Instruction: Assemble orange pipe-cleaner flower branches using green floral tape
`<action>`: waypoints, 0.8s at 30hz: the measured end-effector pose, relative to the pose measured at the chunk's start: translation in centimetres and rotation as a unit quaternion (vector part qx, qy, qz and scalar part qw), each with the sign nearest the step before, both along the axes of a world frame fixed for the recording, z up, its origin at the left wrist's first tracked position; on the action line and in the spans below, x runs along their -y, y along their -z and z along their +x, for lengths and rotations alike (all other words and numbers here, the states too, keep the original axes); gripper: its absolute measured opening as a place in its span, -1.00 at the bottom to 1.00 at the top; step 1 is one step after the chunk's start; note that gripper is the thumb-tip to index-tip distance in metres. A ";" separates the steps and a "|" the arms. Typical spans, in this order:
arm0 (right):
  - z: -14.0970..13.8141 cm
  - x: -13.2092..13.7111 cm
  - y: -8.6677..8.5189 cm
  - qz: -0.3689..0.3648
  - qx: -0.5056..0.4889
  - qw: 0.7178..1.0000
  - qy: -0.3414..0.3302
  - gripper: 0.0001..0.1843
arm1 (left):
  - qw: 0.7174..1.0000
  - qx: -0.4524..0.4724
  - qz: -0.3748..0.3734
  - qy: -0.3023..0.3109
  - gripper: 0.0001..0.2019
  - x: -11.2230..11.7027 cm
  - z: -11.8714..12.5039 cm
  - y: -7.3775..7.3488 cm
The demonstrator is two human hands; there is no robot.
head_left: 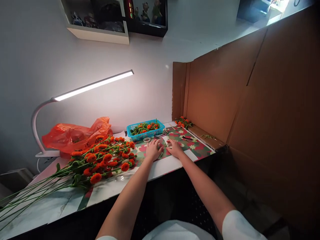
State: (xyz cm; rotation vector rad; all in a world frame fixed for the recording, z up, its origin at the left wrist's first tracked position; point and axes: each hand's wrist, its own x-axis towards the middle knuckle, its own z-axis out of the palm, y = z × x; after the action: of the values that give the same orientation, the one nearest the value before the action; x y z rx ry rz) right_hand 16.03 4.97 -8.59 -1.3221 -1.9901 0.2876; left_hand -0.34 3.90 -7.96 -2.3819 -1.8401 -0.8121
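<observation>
My left hand (pixel 153 150) rests palm-down on the patterned table cover (pixel 140 151), its fingers stretched out. A small green piece (pixel 161 155) lies by its thumb. My right hand (pixel 175 148) is closed round a small roll of tape (pixel 169 145), just across from the left. A second pale tape roll (pixel 147 140) lies flat beyond my left fingertips. Behind it stands a blue plastic basket (pixel 136 137) holding orange flower heads and green pieces (pixel 149 127). A dark-handled tool (pixel 187 138), its kind unclear, lies to the right of my right hand.
Long-stemmed orange flowers (pixel 107 158) cover the table's left side, with an orange plastic bag (pixel 75 135) behind them. A lit desk lamp (pixel 95 85) arches above. Cardboard panels (pixel 212 96) wall off the right side; more flowers (pixel 183 122) lie in the far right corner.
</observation>
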 end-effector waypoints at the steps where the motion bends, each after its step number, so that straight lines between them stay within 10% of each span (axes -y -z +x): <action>1: 0.0 0.2 0.0 0.006 -0.005 1.000 -0.024 -0.64 | 1.000 0.002 0.005 0.015 -0.55 0.2 0.0 0.0; 9: -0.3 0.3 0.6 0.031 -0.033 0.993 -0.109 -0.68 | 0.995 0.020 0.039 0.087 -0.83 1.5 -0.3 0.3; 24: -0.5 0.6 0.6 0.023 0.006 0.990 -0.140 -0.72 | 0.987 0.044 0.031 0.151 -0.77 3.0 -0.3 -0.4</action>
State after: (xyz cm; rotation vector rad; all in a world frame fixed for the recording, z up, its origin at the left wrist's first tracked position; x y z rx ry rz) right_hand 15.52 4.38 -9.22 -1.0155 -2.1796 0.3641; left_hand -0.66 0.89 -7.59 -2.6621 -1.4735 -0.9940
